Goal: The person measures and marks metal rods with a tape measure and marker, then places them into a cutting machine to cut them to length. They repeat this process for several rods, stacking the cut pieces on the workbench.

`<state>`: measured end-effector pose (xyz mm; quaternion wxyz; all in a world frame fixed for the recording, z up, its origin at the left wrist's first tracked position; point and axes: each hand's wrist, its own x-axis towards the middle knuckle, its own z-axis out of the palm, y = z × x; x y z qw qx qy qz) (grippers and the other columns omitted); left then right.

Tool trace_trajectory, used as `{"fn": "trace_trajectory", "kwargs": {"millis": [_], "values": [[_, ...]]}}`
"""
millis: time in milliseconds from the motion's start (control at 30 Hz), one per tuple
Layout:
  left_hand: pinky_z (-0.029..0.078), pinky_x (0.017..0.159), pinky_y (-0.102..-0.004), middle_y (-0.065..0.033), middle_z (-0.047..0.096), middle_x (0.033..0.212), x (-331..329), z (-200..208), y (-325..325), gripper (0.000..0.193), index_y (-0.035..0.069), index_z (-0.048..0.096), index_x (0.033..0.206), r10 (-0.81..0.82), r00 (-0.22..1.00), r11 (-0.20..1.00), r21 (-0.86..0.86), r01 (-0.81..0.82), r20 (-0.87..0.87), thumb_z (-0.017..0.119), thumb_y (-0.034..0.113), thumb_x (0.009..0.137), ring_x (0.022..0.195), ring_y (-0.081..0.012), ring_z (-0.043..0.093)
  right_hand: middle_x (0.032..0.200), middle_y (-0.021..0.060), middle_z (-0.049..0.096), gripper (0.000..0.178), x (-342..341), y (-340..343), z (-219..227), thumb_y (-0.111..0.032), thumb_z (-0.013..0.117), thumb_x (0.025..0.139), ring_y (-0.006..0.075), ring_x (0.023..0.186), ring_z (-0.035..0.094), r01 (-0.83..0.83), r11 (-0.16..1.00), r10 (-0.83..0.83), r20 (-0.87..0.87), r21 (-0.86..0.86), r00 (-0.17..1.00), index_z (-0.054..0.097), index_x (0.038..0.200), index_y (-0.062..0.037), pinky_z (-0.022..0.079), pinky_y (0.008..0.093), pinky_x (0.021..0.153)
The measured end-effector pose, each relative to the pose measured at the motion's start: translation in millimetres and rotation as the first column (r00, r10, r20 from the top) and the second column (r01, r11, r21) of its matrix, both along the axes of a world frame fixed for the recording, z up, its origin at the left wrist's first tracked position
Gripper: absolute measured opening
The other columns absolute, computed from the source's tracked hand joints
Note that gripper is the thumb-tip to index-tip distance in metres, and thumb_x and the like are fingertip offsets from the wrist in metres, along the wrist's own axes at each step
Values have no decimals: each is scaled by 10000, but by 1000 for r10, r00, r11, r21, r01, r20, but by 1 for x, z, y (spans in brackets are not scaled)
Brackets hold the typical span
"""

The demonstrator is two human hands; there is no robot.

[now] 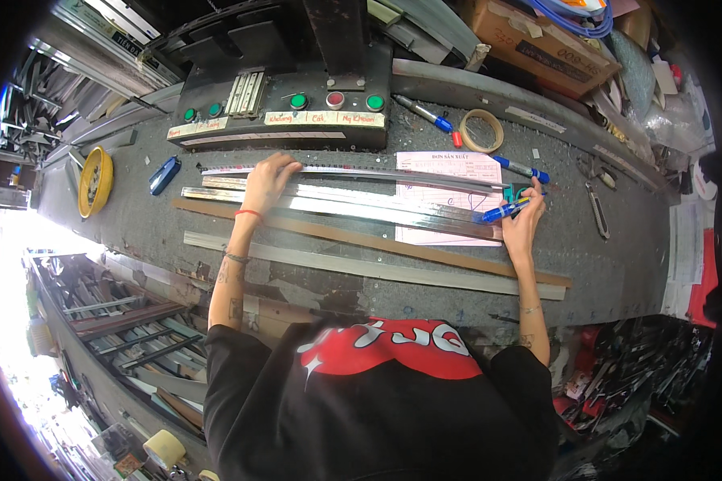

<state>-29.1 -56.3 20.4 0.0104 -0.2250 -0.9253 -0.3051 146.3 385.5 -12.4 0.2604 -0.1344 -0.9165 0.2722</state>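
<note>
My left hand [269,181] lies over the left part of a row of long metal strips. Its fingers are bent and closed at a tape measure's blade [353,171], stretched along the farthest strip. On the right, my right hand [521,223] grips a blue marker [499,212], its blue end pointing left over the strips' ends. A teal tape measure case [508,194] shows beside its fingers, partly hidden. The shiny silver strips [337,207] partly cover a pink printed sheet [449,168]. Nearer me lie a brown strip [361,247] and a pale grey strip [377,269].
Behind the strips stands a black control box [281,128] with green and red buttons. Around the bench lie a yellow dish [96,183], a blue tool [164,175], a tape roll [499,133], more markers [521,169] and a utility knife [598,212]. A cardboard box [529,48] sits far right.
</note>
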Motion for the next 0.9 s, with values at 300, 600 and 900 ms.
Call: {"fn": "trace_trajectory", "kwargs": {"millis": [300, 600, 900], "values": [[477, 691, -368, -122, 631, 943, 13, 30, 28, 190, 28, 662, 968, -11, 998, 996, -85, 17, 69, 620, 197, 891, 807, -308, 622, 1390, 275, 387, 433, 15, 20, 2, -204, 679, 880, 326, 1235, 462, -44, 970, 32, -52, -237, 998, 340, 1112, -66, 402, 415, 987], [489, 578, -313, -93, 606, 935, 90, 112, 91, 330, 108, 648, 1098, -307, 858, 877, 228, 423, -413, 684, 17, 784, 692, -227, 606, 1110, 176, 605, 325, 83, 55, 98, -214, 431, 1019, 152, 845, 612, 69, 933, -194, -334, -352, 922, 380, 1281, -30, 476, 275, 748], [429, 726, -260, -51, 565, 958, 109, 75, 49, 308, 24, 471, 1156, -472, 682, 704, 704, -89, 558, 461, 139, 871, 789, -108, 490, 659, -7, 466, 164, 113, -7, 133, -121, 543, 957, 54, 560, 399, 122, 816, -387, -378, -565, 841, 498, 1087, -33, 338, 224, 524]]}}
